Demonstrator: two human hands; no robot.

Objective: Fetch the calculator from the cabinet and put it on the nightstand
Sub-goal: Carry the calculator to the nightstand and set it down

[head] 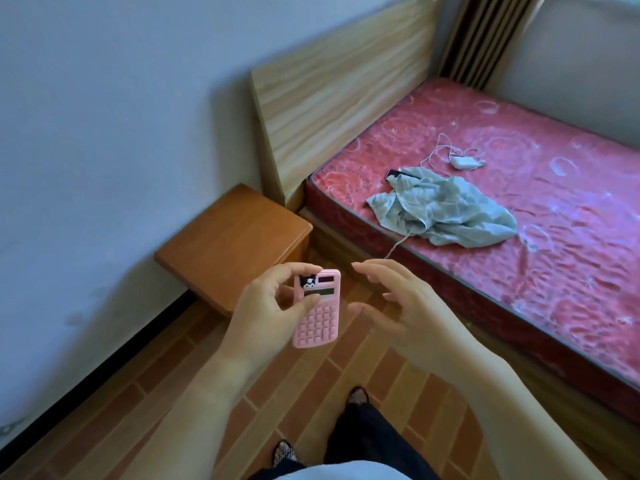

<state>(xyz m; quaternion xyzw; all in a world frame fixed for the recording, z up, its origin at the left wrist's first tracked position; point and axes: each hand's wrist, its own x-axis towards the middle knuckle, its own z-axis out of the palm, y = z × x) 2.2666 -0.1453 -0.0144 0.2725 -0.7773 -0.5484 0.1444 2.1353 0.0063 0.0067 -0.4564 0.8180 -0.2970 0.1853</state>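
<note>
My left hand (266,306) grips a small pink calculator (318,320) by its upper left edge, thumb on the display, keys facing me. It has a black-and-white cartoon figure at the top. My right hand (391,303) hovers just right of the calculator, fingers spread, holding nothing. The brown wooden nightstand (228,237) stands against the wall just beyond my left hand, its top bare. No cabinet is in view.
A bed with a red patterned mattress (502,209) and a light wooden headboard (339,98) fills the right side. On it lie a grey-green cloth (446,209) and a white charger with cable (460,162). My legs and shoes stand on a brick-pattern floor (311,386).
</note>
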